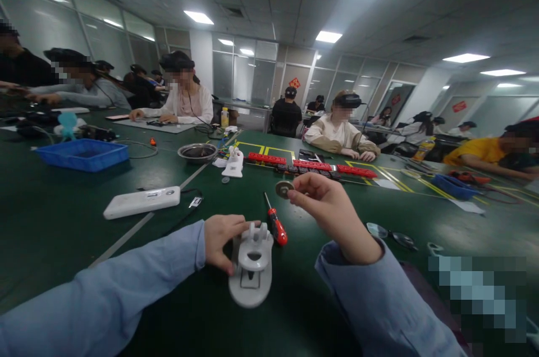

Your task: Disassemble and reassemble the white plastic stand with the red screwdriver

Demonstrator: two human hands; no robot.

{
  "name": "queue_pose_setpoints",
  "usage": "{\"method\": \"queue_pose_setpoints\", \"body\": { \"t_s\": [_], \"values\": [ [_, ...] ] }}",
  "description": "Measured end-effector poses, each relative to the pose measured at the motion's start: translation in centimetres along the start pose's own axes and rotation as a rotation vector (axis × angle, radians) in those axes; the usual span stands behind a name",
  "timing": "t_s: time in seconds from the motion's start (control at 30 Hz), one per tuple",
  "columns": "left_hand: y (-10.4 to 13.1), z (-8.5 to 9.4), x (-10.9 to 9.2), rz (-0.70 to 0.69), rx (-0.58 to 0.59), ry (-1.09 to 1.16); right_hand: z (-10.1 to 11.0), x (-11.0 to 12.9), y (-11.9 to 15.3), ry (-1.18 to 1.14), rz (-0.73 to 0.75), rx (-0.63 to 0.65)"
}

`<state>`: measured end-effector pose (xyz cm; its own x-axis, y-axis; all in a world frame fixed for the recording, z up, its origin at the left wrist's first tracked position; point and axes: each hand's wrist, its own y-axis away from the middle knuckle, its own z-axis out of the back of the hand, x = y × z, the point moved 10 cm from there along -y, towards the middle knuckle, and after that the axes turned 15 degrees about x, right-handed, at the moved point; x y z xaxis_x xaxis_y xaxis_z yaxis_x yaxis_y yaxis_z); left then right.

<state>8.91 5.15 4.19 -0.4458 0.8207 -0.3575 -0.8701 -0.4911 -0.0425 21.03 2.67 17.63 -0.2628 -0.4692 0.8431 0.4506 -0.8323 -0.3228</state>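
Observation:
A white plastic device (251, 284) with an oval opening lies on the green table. My left hand (223, 239) holds its left side, thumb at the edge and fingers reaching behind its upper part. Raised above the table, my right hand (320, 200) pinches a small round metal disc (284, 189) between thumb and fingers. Between my hands, just right of the white device, a red and black screwdriver (277, 226) rests with its shaft pointing away from me.
Further back are a second white device (233, 163), a metal bowl (197, 152) and red strips (311, 165). A white box (142, 202) and blue tray (83, 155) are at left, glasses (392, 236) at right. People sit around the tables.

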Motion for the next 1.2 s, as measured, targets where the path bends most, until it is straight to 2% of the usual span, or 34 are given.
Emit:
{"method": "queue_pose_setpoints", "body": {
  "t_s": [0.1,0.2,0.3,0.37,0.47,0.63,0.77,1.0,1.2],
  "values": [
    [-0.7,-1.5,-0.6,0.086,0.096,-0.148,0.1,-0.2,0.0,0.059,-0.024,0.050],
    [-1.1,-1.0,-0.3,0.173,0.066,-0.123,-0.8,-1.1,0.0,0.145,-0.091,0.177],
    [-0.6,-0.2,2.0,0.343,0.005,0.018,-3.2,-2.4,0.0,0.192,-0.145,0.373],
    [0.1,-0.4,3.8,0.464,-0.002,0.180,-4.5,-3.3,-0.3,0.245,-0.169,0.425],
    [0.4,-1.0,4.7,0.498,0.021,0.333,-5.7,-5.0,-0.9,0.381,-0.210,0.425],
    [0.4,-0.7,4.2,0.445,0.018,0.363,-7.0,-7.0,-1.3,0.574,-0.254,0.424],
    [0.3,0.0,3.0,0.345,0.016,0.281,-7.3,-6.3,-1.1,0.709,-0.257,0.366],
    [0.4,0.0,2.8,0.405,0.059,0.146,-8.4,-5.2,-0.5,0.895,-0.264,0.309],
    [0.1,0.5,1.2,0.341,0.091,0.094,-7.3,-4.7,0.6,0.896,-0.358,0.150]
  ]
}}
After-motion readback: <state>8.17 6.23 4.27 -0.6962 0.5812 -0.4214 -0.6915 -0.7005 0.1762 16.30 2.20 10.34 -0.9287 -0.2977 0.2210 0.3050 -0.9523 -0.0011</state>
